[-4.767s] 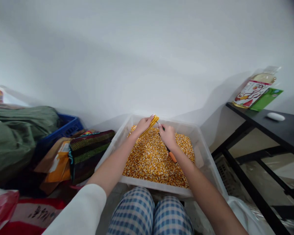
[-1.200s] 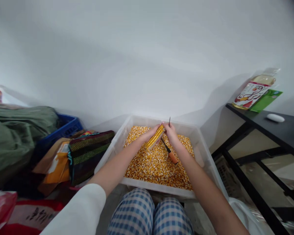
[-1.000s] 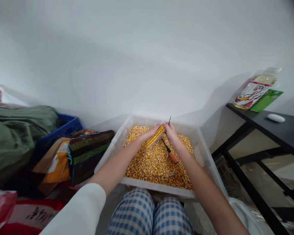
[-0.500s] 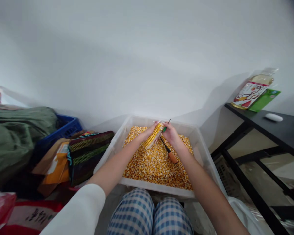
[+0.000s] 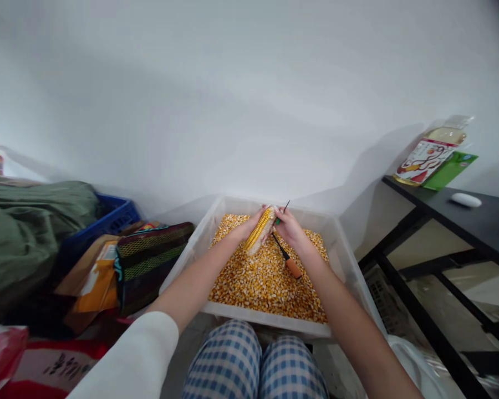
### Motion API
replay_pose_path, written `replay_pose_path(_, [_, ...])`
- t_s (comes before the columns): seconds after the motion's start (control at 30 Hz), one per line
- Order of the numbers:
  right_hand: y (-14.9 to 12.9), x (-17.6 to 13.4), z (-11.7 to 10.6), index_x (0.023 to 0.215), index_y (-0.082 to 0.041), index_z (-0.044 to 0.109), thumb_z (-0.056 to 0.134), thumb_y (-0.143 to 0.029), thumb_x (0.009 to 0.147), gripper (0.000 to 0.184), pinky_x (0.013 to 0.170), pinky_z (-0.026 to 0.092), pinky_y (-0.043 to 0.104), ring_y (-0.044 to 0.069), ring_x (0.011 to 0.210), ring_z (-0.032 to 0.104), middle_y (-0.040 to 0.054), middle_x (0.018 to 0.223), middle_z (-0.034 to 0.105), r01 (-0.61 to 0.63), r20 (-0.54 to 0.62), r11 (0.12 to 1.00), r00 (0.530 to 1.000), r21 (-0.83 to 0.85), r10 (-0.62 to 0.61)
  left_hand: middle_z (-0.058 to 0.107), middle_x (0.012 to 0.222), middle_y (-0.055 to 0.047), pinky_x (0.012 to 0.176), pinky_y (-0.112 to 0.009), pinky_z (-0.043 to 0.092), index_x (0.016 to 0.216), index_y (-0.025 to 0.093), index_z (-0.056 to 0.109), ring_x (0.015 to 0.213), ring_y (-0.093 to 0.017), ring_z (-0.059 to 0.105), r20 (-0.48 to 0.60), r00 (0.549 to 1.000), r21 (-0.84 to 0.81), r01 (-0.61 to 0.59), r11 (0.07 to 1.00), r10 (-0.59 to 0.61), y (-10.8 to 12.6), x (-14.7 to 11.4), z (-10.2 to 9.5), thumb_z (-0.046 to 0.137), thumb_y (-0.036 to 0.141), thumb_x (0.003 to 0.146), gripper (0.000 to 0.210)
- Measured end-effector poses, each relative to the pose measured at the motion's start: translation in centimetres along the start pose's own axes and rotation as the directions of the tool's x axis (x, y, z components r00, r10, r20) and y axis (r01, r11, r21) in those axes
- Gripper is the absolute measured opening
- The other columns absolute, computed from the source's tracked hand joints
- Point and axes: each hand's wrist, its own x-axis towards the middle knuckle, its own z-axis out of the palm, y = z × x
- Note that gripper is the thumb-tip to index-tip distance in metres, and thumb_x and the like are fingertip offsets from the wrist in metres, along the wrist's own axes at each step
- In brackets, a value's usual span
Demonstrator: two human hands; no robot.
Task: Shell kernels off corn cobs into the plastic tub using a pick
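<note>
My left hand (image 5: 254, 220) is wrapped round a corn cob (image 5: 258, 231), which tilts with its lower end toward me. Yellow kernels cover the cob's left side; a pale, bare strip runs along its right. My right hand (image 5: 289, 226) is closed at the cob's upper end, gripping a green-handled tool (image 5: 278, 220) whose thin dark shaft points up and away; its tip against the cob is hidden. Both hands are above a translucent white bin (image 5: 270, 315) filled with loose corn kernels (image 5: 249, 282). On the kernels lies a dark-shafted tool with an orange-brown handle (image 5: 293, 268).
A white wall (image 5: 249, 100) rises behind the bin. To the left are a blue crate (image 5: 116, 213) with green cloth, a dark mesh bag (image 5: 153, 266) and a red-and-white bag (image 5: 62, 366). At right, a black table (image 5: 490, 221) holds a bottle (image 5: 428, 158) and a white oval object (image 5: 466, 200).
The cob has turned slightly in my hands, so more of its pale bare strip faces me. My hands have barely shifted; the tool on the kernels lies as before.
</note>
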Motion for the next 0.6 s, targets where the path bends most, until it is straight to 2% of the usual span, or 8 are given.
replay_pose_path(0.1, [-0.4, 0.1, 0.1, 0.067, -0.023, 0.038, 0.063, -0.018, 0.069, 0.025, 0.074, 0.046, 0.026, 0.014, 0.075, 0.059, -0.0045, 0.070, 0.060, 0.011, -0.008, 0.998, 1.000, -0.061, -0.011, 0.051, 0.044, -0.004, 0.041, -0.026, 0.041, 0.076, 0.013, 0.061, 0.038, -0.014, 0.048, 0.013, 0.999, -0.046, -0.038, 0.998, 0.039, 0.2, 0.0, -0.2, 0.018, 0.073, 0.078, 0.074])
replay_pose_path(0.2, [-0.4, 0.2, -0.3, 0.069, -0.022, 0.042, 0.056, -0.035, 0.078, 0.021, 0.073, 0.045, 0.028, 0.016, 0.077, 0.058, -0.0012, 0.072, 0.059, 0.046, -0.126, 0.951, 0.988, -0.307, -0.089, 0.052, 0.045, -0.004, 0.042, -0.026, 0.043, 0.075, 0.013, 0.061, 0.040, -0.014, 0.050, -0.025, 0.992, -0.116, -0.123, 0.986, 0.121, 0.6, 0.0, -0.7, 0.021, 0.075, 0.076, 0.074])
replay_pose_path(0.27, [-0.2, 0.1, -0.7, 0.071, -0.022, 0.044, 0.049, -0.047, 0.082, 0.028, 0.070, 0.043, 0.028, 0.016, 0.073, 0.055, -0.0007, 0.069, 0.056, 0.063, -0.184, 0.808, 0.961, -0.586, -0.208, 0.053, 0.044, -0.004, 0.043, -0.025, 0.044, 0.074, 0.013, 0.062, 0.041, -0.014, 0.052, -0.083, 0.984, -0.169, -0.171, 0.971, 0.159, 1.0, -0.1, -1.2, 0.022, 0.076, 0.075, 0.074])
replay_pose_path(0.33, [0.1, -0.2, -0.8, 0.070, -0.021, 0.044, 0.046, -0.053, 0.082, 0.034, 0.065, 0.039, 0.026, 0.015, 0.064, 0.048, -0.0033, 0.062, 0.048, 0.061, -0.162, 0.601, 0.937, -0.797, -0.310, 0.053, 0.044, -0.004, 0.043, -0.025, 0.044, 0.073, 0.013, 0.062, 0.041, -0.014, 0.052, -0.144, 0.977, -0.193, -0.183, 0.964, 0.156, 1.3, -0.1, -1.7, 0.023, 0.076, 0.075, 0.074])
replay_pose_path(0.37, [0.2, -0.4, -0.7, 0.070, -0.021, 0.043, 0.046, -0.054, 0.082, 0.035, 0.062, 0.038, 0.025, 0.013, 0.060, 0.045, -0.0046, 0.060, 0.044, 0.065, -0.132, 0.519, 0.933, -0.852, -0.333, 0.053, 0.044, -0.003, 0.043, -0.025, 0.044, 0.072, 0.014, 0.062, 0.041, -0.014, 0.052, -0.165, 0.976, -0.191, -0.175, 0.966, 0.144, 1.4, -0.1, -1.9, 0.024, 0.076, 0.075, 0.073])
replay_pose_path(0.4, [0.2, -0.5, -0.5, 0.069, -0.021, 0.042, 0.046, -0.055, 0.081, 0.037, 0.060, 0.036, 0.024, 0.013, 0.058, 0.042, -0.0055, 0.059, 0.041, 0.075, -0.105, 0.466, 0.932, -0.881, -0.348, 0.053, 0.044, -0.003, 0.042, -0.025, 0.044, 0.072, 0.014, 0.062, 0.039, -0.014, 0.052, -0.176, 0.976, -0.184, -0.162, 0.969, 0.130, 1.4, -0.1, -1.9, 0.024, 0.076, 0.074, 0.073])
replay_pose_path(0.47, [0.2, -0.8, 0.0, 0.067, -0.021, 0.040, 0.046, -0.056, 0.081, 0.038, 0.057, 0.033, 0.023, 0.012, 0.056, 0.038, -0.0062, 0.057, 0.038, 0.104, -0.066, 0.421, 0.926, -0.901, -0.371, 0.053, 0.043, -0.003, 0.041, -0.025, 0.043, 0.072, 0.014, 0.061, 0.037, -0.013, 0.050, -0.173, 0.979, -0.164, -0.138, 0.977, 0.109, 1.3, 0.1, -1.7, 0.024, 0.077, 0.074, 0.073])
replay_pose_path(0.6, [-0.2, -1.0, 0.6, 0.064, -0.019, 0.044, 0.047, -0.056, 0.081, 0.040, 0.054, 0.031, 0.023, 0.011, 0.055, 0.039, -0.0057, 0.054, 0.041, 0.113, -0.055, 0.414, 0.927, -0.903, -0.372, 0.054, 0.044, -0.005, 0.037, -0.027, 0.041, 0.072, 0.013, 0.061, 0.035, -0.015, 0.049, -0.103, 0.986, -0.098, -0.143, 0.985, 0.133, 0.2, 1.0, -0.4, 0.028, 0.076, 0.074, 0.071])
